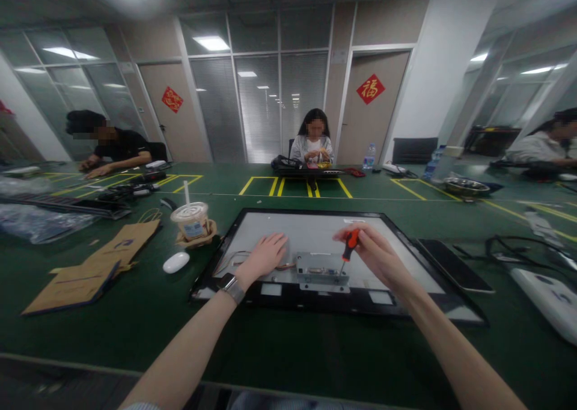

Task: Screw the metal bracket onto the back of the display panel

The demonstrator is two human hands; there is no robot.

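Observation:
A monitor panel (396,241) lies face down on the green table, its grey back framed in black. A small metal circuit-board cover (315,267) sits near its lower middle. My left hand (264,257) rests flat on the panel just left of that cover, fingers stretched out; a watch is on the wrist. My right hand (376,257) is closed round an orange-handled screwdriver (348,250), held upright with its tip on the cover's right part. Thin wires (234,258) run along the panel at the left.
A plastic cup with straw (192,219), a white mouse (175,262) and brown cardboard (90,266) lie at left. A dark flat panel (453,264), cables (514,247) and a white casing (547,296) lie at right. Three other people sit at the far side.

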